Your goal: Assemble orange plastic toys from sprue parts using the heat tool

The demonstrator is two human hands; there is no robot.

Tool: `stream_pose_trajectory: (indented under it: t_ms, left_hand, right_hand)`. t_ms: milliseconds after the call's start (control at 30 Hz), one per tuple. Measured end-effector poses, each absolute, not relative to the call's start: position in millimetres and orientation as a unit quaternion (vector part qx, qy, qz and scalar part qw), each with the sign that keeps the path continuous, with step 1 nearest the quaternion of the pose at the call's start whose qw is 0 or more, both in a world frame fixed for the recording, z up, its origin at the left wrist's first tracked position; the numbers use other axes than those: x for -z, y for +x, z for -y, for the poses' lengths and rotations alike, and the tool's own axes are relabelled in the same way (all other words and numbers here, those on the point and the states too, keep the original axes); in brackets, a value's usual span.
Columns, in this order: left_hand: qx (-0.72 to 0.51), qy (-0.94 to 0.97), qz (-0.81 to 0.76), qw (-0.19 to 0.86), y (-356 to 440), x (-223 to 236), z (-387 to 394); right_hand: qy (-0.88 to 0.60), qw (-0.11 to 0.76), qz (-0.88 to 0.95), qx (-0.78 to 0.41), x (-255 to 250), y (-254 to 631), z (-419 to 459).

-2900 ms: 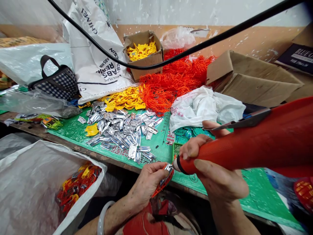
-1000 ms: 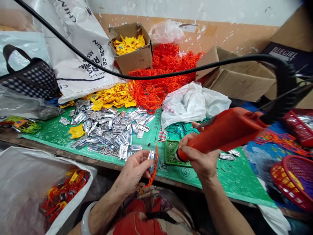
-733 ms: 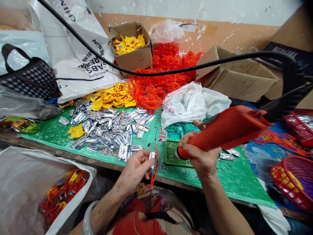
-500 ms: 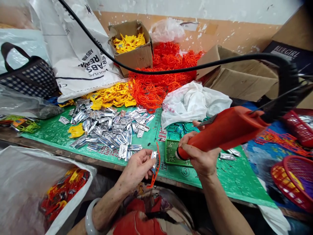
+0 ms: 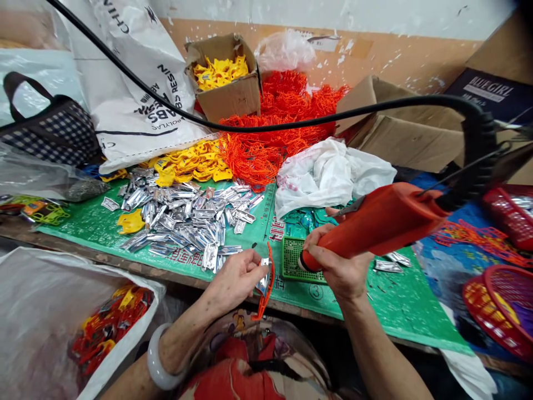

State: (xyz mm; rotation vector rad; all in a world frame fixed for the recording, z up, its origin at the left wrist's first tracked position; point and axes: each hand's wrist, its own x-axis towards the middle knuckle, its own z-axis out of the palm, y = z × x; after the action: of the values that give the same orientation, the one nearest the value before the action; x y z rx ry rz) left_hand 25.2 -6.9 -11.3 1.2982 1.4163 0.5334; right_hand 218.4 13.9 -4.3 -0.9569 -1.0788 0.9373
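Observation:
Between thumb and fingers, my left hand pinches a shiny silver metal plate together with a thin orange plastic strip, just past the table's front edge. My right hand is wrapped round a red corded electric screwdriver. The screwdriver's nose points down and left over a small green perforated basket; its tip is hard to make out. To the left of the basket spreads a heap of similar silver plates, with a yellow plastic piece beside it.
A black cord loops across the view. Behind lie yellow parts, tangled orange strips, a white plastic bag and a carton. A red basket stands right; an open white sack sits lower left.
My left hand has shifted slightly right, and the plate and orange strip have turned a little. The screwdriver's rear and the cord have moved slightly left and down.

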Motion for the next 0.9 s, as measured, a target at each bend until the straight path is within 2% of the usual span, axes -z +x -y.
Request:
stream_pose_trajectory:
  t_ms: [333, 600, 900]
  left_hand:
    - [-0.256, 0.544, -0.556, 0.574, 28.1, 15.2, -2.3]
    - [-0.282, 0.537, -0.513, 0.607, 29.6, 24.1, -1.4]
    - [-0.291, 0.514, -0.507, 0.627, 30.3, 22.9, 0.4]
  right_hand:
    - [-0.397, 0.668, 0.454, -0.435, -18.4, 220.9, -11.9]
    - [-0.293, 0.668, 0.445, -0.519, -56.7, 209.8, 2.9]
    - [-0.286, 0.648, 0.461, -0.534, -50.9, 185.2, 2.7]
